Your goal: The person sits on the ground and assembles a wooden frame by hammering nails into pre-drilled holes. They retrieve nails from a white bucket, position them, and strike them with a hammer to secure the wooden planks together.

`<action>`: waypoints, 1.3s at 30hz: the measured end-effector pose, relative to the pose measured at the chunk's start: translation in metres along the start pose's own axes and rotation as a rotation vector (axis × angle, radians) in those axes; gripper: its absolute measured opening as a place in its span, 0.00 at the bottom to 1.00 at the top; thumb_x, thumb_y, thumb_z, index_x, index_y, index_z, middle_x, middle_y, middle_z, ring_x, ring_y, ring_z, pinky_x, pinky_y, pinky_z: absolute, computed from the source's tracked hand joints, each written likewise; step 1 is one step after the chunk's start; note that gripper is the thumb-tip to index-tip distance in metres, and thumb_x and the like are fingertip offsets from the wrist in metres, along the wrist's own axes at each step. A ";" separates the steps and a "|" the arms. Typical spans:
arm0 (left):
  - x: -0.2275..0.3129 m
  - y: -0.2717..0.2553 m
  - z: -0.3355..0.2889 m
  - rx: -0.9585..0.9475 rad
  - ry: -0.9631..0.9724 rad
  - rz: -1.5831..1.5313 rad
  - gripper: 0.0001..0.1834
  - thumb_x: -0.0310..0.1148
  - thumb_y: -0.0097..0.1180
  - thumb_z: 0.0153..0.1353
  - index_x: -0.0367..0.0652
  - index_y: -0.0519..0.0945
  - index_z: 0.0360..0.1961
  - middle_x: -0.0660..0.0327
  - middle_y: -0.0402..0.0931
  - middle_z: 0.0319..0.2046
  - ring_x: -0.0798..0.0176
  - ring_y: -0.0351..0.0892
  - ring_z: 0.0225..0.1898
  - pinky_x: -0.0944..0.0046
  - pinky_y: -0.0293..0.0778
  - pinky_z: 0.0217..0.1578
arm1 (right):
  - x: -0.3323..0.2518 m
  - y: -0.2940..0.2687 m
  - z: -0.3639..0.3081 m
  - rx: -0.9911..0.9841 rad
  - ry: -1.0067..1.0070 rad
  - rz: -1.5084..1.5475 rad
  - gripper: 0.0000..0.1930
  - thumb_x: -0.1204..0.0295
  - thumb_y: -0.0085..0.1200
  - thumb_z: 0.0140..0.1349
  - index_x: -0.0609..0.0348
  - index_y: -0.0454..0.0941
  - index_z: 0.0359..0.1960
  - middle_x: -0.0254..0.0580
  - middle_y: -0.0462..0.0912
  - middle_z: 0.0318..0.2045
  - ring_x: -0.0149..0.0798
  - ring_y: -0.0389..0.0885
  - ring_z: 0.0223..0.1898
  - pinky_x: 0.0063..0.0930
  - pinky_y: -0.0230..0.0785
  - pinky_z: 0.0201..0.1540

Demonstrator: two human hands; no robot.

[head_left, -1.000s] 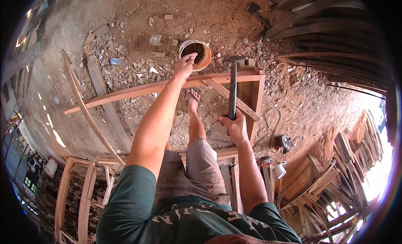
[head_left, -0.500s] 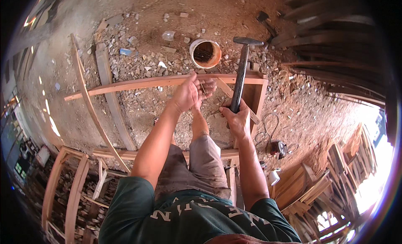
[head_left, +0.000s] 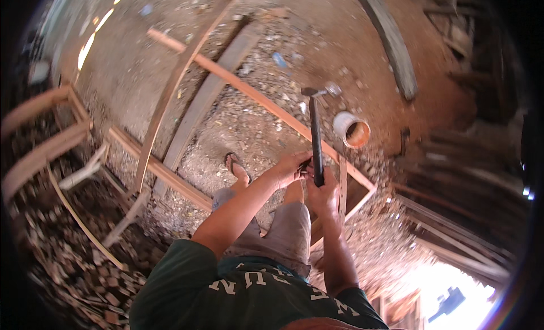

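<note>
My right hand (head_left: 323, 193) is wrapped round the lower handle of a hammer (head_left: 315, 128), which stands up with its metal head at the far end. Close beside it, my left hand (head_left: 290, 168) has its fingers drawn together near the handle. Something small and dark shows at those fingertips, too blurred to name. Beneath both hands lies a wooden frame (head_left: 266, 103) of long reddish boards, with a short diagonal brace (head_left: 343, 185) near its right-hand corner. My legs are inside the frame, and one sandalled foot shows on the ground.
A white bucket (head_left: 343, 126), orange inside, sits just beyond the frame. A thin curved board (head_left: 175, 86) and a wide grey plank (head_left: 212, 97) cross the frame at left. Offcuts (head_left: 85, 273) heap at lower left. A thick grey beam (head_left: 391, 43) lies beyond; stacked timber (head_left: 464, 177) stands right.
My view has turned, so the frame now slants and the bucket appears farther right. My left hand has moved in from apart to beside my right hand, which still grips the hammer.
</note>
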State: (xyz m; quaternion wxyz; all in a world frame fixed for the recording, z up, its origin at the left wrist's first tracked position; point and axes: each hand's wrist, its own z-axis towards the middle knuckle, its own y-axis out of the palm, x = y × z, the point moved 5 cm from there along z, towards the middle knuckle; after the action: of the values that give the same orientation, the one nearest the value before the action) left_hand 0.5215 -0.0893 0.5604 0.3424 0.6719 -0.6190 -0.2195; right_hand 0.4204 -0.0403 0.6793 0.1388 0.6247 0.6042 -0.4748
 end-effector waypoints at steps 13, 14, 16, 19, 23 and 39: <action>0.117 -0.275 -0.327 0.277 0.346 -0.115 0.14 0.35 0.48 0.77 0.40 0.77 0.56 0.61 0.77 0.36 0.64 0.78 0.39 0.60 0.78 0.46 | -0.184 0.285 -0.058 -0.312 -0.190 -0.003 0.15 0.75 0.69 0.60 0.61 0.78 0.46 0.32 0.78 0.28 0.27 0.74 0.30 0.26 0.69 0.34; 0.115 -0.300 -0.337 0.292 0.351 -0.143 0.13 0.36 0.48 0.77 0.41 0.77 0.54 0.61 0.77 0.36 0.64 0.78 0.38 0.61 0.77 0.45 | -0.199 0.300 -0.048 -0.369 -0.074 -0.047 0.12 0.72 0.67 0.63 0.62 0.78 0.43 0.31 0.76 0.26 0.26 0.72 0.28 0.25 0.67 0.32; 0.120 -0.335 -0.349 0.359 0.357 -0.215 0.10 0.37 0.48 0.77 0.44 0.77 0.49 0.62 0.76 0.34 0.63 0.78 0.37 0.62 0.77 0.43 | -0.194 0.326 -0.011 -0.423 -0.052 -0.059 0.11 0.69 0.65 0.66 0.62 0.79 0.41 0.30 0.75 0.25 0.24 0.71 0.28 0.25 0.66 0.31; 0.127 -0.371 -0.365 0.476 0.351 -0.300 0.09 0.39 0.48 0.78 0.47 0.74 0.42 0.63 0.74 0.31 0.64 0.76 0.34 0.63 0.75 0.39 | -0.197 0.361 0.025 -0.451 0.007 -0.163 0.13 0.63 0.61 0.69 0.63 0.79 0.38 0.31 0.75 0.23 0.24 0.69 0.27 0.26 0.63 0.30; 0.168 -0.399 -0.357 0.558 0.343 -0.333 0.14 0.42 0.49 0.77 0.49 0.71 0.33 0.68 0.67 0.24 0.69 0.68 0.24 0.65 0.68 0.28 | -0.150 0.391 0.065 -0.403 -0.006 -0.332 0.16 0.60 0.59 0.70 0.63 0.79 0.37 0.36 0.76 0.22 0.29 0.71 0.25 0.31 0.65 0.30; 0.416 -0.620 -0.327 1.162 0.306 0.386 0.29 0.55 0.61 0.65 0.34 0.88 0.44 0.41 0.87 0.42 0.44 0.88 0.47 0.51 0.78 0.52 | -0.226 0.532 0.235 -0.165 -0.261 -0.773 0.13 0.67 0.59 0.68 0.63 0.74 0.45 0.51 0.81 0.30 0.48 0.83 0.33 0.43 0.73 0.39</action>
State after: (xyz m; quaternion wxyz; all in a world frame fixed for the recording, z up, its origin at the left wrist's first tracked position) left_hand 1.2366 -0.4369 0.3790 0.0396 0.6482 -0.6913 0.3170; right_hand 0.8326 -0.4798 0.5181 0.0753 0.2734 0.8075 -0.5172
